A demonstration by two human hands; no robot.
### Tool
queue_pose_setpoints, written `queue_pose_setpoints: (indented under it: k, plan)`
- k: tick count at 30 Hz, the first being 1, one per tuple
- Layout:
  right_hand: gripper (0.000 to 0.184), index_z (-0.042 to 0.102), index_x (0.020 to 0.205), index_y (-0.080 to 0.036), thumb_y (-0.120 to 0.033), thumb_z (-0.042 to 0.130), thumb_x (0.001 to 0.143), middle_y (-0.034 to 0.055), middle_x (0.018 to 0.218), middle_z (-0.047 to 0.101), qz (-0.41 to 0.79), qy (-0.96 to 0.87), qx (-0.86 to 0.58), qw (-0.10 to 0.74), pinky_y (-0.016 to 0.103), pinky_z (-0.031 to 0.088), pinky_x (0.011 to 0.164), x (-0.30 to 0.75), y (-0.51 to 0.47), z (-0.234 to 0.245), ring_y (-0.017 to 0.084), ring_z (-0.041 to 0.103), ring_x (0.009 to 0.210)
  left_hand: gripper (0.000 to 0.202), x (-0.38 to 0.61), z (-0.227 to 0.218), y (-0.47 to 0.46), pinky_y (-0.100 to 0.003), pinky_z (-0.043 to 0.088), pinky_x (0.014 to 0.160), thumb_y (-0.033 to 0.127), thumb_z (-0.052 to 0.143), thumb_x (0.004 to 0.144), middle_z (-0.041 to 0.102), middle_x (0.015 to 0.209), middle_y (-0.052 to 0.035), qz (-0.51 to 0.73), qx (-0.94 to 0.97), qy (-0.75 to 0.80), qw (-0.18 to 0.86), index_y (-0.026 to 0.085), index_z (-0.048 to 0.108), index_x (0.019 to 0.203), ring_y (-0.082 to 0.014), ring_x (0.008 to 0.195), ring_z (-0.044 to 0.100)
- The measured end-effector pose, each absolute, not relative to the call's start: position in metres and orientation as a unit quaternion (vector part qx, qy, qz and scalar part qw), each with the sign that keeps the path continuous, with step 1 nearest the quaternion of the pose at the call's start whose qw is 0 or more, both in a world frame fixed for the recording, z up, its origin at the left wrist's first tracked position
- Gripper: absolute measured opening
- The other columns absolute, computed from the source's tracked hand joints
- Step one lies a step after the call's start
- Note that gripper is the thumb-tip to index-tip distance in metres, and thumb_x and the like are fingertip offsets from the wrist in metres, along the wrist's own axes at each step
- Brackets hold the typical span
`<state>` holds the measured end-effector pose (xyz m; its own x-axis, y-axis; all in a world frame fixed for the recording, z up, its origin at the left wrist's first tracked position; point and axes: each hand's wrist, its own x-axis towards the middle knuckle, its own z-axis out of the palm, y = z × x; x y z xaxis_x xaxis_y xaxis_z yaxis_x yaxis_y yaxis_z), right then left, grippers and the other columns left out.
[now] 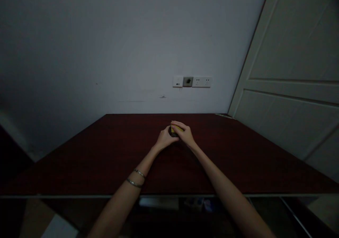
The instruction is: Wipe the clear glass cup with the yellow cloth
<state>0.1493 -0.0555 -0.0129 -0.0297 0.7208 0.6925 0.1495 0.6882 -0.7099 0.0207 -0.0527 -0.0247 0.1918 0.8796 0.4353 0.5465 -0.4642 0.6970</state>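
Both hands meet over the far middle of the dark red tabletop [127,153]. My left hand [164,138] is curled round a small dark, rounded object [173,134], with the thumb along its near side. From the right, my right hand [186,134] grips a small yellow piece [176,128] between thumb and fingers. The yellow piece rests against the top of the dark object. Fingers cover much of both items, and the dim light hides their exact kind. Two bracelets [136,178] circle my left forearm.
A pale wall with switches and sockets [192,82] rises behind the table. A panelled white door [291,82] stands along the right side. Below the table's near edge are a pale flat item [159,203] and several blurred things in shadow.
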Motion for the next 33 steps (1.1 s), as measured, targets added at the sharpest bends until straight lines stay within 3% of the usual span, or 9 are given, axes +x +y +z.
queue_pose_setpoints:
  k: [6,15,22,33]
  plan:
    - [0.03,0.068,0.092,-0.019,-0.039,0.056,0.073,0.0069,0.095,0.068,0.227,-0.625,-0.418,0.619,0.036,0.048,0.083,0.146,-0.049,-0.017,0.022,0.062,0.089,0.057,0.021,-0.016,-0.063,-0.027,0.046,0.072,0.039,0.07,0.056,0.065,0.094,-0.0076,0.365,0.749,0.521,0.188,0.018,0.056,0.107,-0.0235,0.088,0.061]
    - [0.029,0.067,0.097,-0.024,-0.035,0.061,0.07,0.0041,0.112,0.062,0.202,-0.712,-0.327,0.587,0.035,0.039,0.096,0.148,-0.061,-0.011,0.02,0.055,0.105,0.055,0.018,-0.026,-0.053,-0.03,0.046,0.074,0.035,0.07,0.056,0.065,0.095,-0.0083,0.407,0.741,0.503,0.179,0.017,0.055,0.106,-0.0238,0.087,0.061]
    - [0.038,0.067,0.095,-0.017,-0.043,0.061,0.068,0.0074,0.098,0.067,0.334,-0.6,-0.377,0.622,0.037,0.046,0.086,0.156,-0.043,-0.015,0.023,0.061,0.093,0.067,0.019,-0.024,-0.057,-0.032,0.046,0.077,0.047,0.072,0.051,0.064,0.098,-0.0087,0.436,0.758,0.449,0.182,0.017,0.054,0.108,-0.0238,0.089,0.06]
    - [0.031,0.068,0.093,-0.023,-0.037,0.066,0.066,0.0051,0.117,0.058,0.328,-0.678,-0.274,0.598,0.036,0.037,0.098,0.16,-0.05,-0.007,0.022,0.051,0.112,0.052,0.026,-0.03,-0.042,-0.028,0.048,0.071,0.036,0.071,0.059,0.064,0.094,-0.0107,0.5,0.655,0.395,0.406,0.008,0.056,0.099,-0.0181,0.08,0.06]
